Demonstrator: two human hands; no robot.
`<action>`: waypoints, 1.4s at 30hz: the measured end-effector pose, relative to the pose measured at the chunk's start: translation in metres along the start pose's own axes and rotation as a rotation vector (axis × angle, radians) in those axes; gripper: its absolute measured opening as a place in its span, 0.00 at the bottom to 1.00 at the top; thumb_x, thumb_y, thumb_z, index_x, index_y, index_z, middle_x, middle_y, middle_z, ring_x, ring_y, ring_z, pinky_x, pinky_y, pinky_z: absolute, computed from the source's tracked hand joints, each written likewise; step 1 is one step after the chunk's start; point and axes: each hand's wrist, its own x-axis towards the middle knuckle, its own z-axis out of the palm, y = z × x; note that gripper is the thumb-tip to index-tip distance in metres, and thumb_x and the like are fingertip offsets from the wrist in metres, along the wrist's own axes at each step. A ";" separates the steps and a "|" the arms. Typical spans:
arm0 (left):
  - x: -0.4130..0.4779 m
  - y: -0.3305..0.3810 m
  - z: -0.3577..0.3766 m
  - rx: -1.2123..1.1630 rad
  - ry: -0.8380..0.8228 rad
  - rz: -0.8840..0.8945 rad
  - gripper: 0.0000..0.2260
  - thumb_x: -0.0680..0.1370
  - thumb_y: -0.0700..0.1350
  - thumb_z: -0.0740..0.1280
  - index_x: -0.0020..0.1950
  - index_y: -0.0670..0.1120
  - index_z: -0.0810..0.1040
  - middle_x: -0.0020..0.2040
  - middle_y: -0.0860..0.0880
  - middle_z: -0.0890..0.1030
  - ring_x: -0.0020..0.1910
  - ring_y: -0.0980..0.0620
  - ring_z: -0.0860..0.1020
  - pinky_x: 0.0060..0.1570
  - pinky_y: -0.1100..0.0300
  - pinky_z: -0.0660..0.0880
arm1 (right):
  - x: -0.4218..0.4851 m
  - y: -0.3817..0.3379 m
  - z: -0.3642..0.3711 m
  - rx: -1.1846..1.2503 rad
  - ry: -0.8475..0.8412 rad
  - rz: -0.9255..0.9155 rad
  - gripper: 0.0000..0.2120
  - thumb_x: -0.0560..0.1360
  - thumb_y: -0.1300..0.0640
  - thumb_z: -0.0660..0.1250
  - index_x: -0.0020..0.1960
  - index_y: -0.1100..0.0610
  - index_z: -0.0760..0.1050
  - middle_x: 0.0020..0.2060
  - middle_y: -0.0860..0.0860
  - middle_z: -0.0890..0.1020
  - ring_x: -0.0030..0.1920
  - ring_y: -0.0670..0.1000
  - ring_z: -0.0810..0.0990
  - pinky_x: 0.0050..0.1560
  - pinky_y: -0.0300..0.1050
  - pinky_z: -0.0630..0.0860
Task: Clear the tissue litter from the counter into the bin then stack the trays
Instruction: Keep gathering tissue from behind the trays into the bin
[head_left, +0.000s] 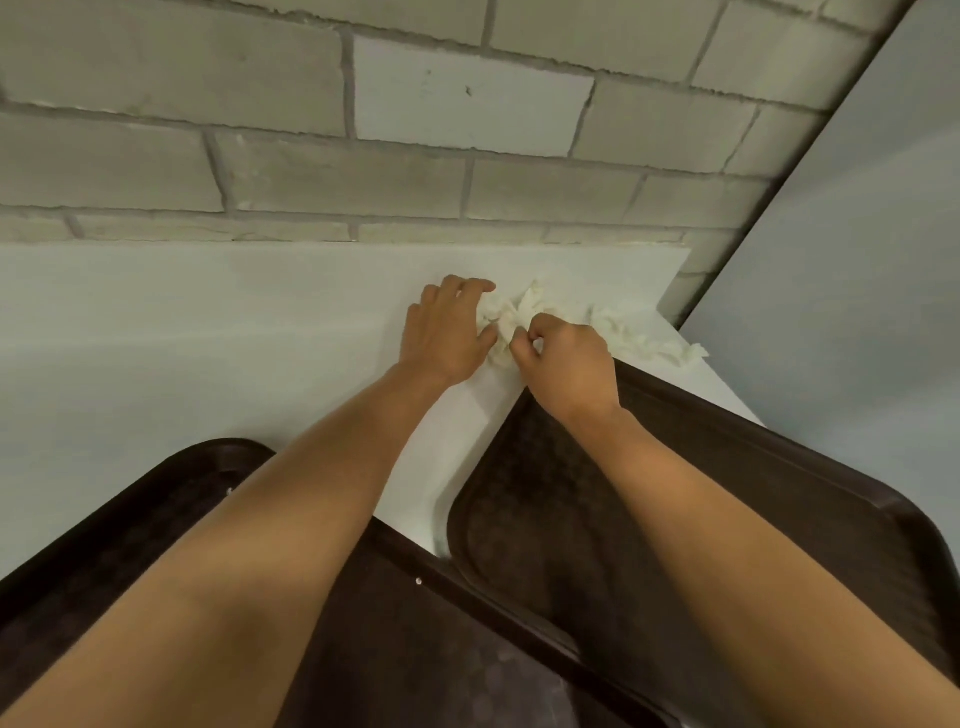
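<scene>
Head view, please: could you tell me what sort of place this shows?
Probably a canteen or cafeteria clearing area: brown serving trays lie on a white counter against a painted block wall, with crumpled tissue litter.

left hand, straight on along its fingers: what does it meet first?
The tissue clump, already between the left hand's fingers and thumb and pinched by the right hand. Past it, bare counter, then probably the brick wall.
</scene>
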 end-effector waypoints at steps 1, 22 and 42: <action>0.004 0.000 0.005 0.029 -0.004 0.014 0.21 0.77 0.52 0.63 0.70 0.52 0.66 0.68 0.47 0.69 0.65 0.45 0.68 0.60 0.52 0.67 | -0.001 0.003 0.000 -0.002 -0.007 -0.002 0.15 0.78 0.51 0.57 0.44 0.61 0.76 0.31 0.54 0.75 0.33 0.55 0.73 0.36 0.44 0.72; 0.011 -0.008 0.033 0.004 -0.081 -0.144 0.21 0.83 0.52 0.48 0.52 0.38 0.74 0.48 0.41 0.76 0.48 0.43 0.75 0.46 0.53 0.69 | -0.013 0.028 0.004 0.055 -0.064 0.067 0.20 0.78 0.52 0.58 0.29 0.50 0.57 0.24 0.46 0.65 0.26 0.46 0.63 0.28 0.41 0.60; -0.046 0.011 -0.050 -0.366 0.192 -0.355 0.23 0.78 0.41 0.59 0.24 0.44 0.57 0.22 0.49 0.60 0.23 0.52 0.59 0.23 0.68 0.60 | -0.044 -0.009 -0.024 0.160 -0.023 -0.005 0.13 0.77 0.53 0.60 0.35 0.57 0.67 0.25 0.48 0.67 0.32 0.54 0.70 0.35 0.42 0.66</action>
